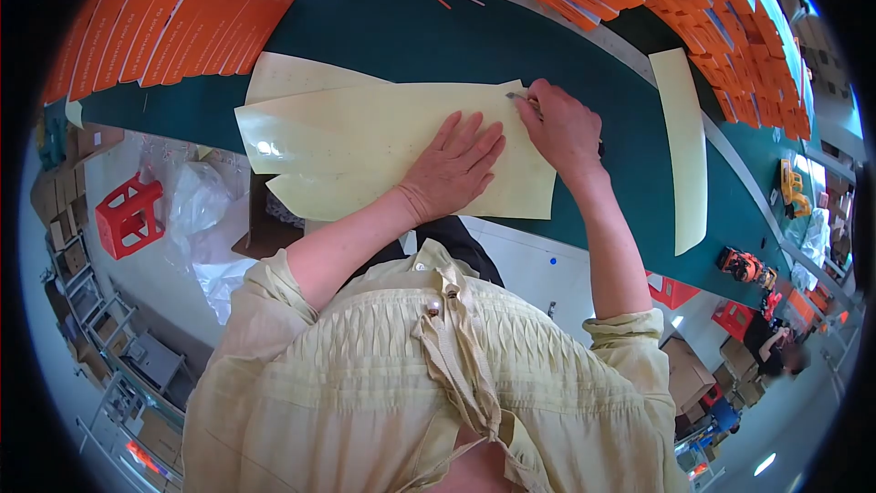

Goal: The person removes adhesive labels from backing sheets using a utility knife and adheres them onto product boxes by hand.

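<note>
Pale yellow sheets (356, 132) lie overlapping on the green table, their glossy surface catching light at the left end. My left hand (456, 164) rests flat on the top sheet with its fingers stretched out, holding nothing. Near the sheet's upper right corner, my right hand (564, 128) is closed round what looks like a utility knife (513, 97). Its small grey tip points left and touches or nearly touches the sheet; most of the handle is hidden in my fingers. Further right lies a separate long yellow strip (683, 155).
Orange boxes (173, 23) stand in a row at the left of the green table (365, 23), with more orange boxes (730, 46) stacked at the right. A red stool (130, 216) stands on the floor at left. Another person (776, 347) is at far right.
</note>
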A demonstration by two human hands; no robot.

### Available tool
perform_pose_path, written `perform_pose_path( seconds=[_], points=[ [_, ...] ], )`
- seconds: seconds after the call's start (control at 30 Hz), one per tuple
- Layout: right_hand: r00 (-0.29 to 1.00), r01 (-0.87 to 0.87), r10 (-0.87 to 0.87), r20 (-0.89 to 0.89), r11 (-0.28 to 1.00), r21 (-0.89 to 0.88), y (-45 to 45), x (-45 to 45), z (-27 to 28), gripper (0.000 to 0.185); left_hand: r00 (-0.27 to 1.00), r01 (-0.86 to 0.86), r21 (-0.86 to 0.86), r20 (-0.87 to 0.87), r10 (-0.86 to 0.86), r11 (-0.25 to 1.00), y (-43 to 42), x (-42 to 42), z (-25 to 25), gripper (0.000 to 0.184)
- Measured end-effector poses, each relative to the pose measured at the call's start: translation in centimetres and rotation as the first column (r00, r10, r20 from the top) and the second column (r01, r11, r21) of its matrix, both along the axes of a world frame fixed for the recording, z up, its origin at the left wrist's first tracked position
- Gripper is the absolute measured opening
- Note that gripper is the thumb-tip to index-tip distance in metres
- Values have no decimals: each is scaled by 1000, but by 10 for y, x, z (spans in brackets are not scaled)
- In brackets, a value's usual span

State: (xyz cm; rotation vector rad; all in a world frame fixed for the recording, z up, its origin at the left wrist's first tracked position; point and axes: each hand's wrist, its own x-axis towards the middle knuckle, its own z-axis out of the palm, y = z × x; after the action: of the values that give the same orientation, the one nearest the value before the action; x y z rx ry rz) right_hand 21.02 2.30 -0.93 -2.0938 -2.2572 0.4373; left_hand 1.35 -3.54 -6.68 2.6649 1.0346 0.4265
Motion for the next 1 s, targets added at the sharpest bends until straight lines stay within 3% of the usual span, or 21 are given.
perform_pose_path(
  seconds=[0.07, 0.27, 0.37, 0.47, 0.5, 0.57, 0.67, 0.77, 0.83, 0.93, 1.0],
  points=[
    [992, 17, -18, 122, 1000, 10, 4, -12, 1, 25, 1000, 4, -2, -4, -4, 1000, 0, -1, 0, 54],
    [991, 5, -1, 132, 1000, -29, 11, -27, 5, 30, 1000, 3, -15, -18, -3, 1000, -1, 0, -2, 54],
    [991, -16, 2, -134, 994, -105, 14, -34, 23, 29, 1000, 2, 42, -2, -2, 999, -1, 0, -3, 54],
    [811, 43, -120, -572, 988, -146, 28, -46, 58, 27, 1000, 10, 52, -16, -9, 999, -1, -1, -2, 54],
    [729, 88, -212, -651, 972, -218, 33, -55, 79, 28, 1000, 9, 54, -3, -9, 999, -1, 0, -4, 54],
    [650, 63, -179, -739, 981, -182, 46, -71, 107, 32, 1000, 4, 77, 14, -5, 997, 1, 2, -9, 53],
    [545, 52, -122, -830, 992, -111, 67, -107, 151, 36, 980, 73, -96, 192, -54, 993, 8, -5, -4, 46],
    [458, 30, -33, -888, 999, -21, 90, -147, 190, 35, 919, 59, 92, 384, -90, 994, 32, -47, 81, 31],
    [461, 40, -36, -886, 999, -20, 108, -174, 218, 35, 890, -129, 332, 455, -39, 934, 50, -90, 148, 26],
    [410, 54, -8, -912, 998, 16, 128, -212, 262, 34, 854, -337, 587, 519, -23, 736, 81, -168, 239, 27],
    [422, 71, 19, -906, 996, 54, 143, -232, 278, 37, 862, -482, 687, 483, 154, 543, 102, -208, 293, 31]
  ],
)
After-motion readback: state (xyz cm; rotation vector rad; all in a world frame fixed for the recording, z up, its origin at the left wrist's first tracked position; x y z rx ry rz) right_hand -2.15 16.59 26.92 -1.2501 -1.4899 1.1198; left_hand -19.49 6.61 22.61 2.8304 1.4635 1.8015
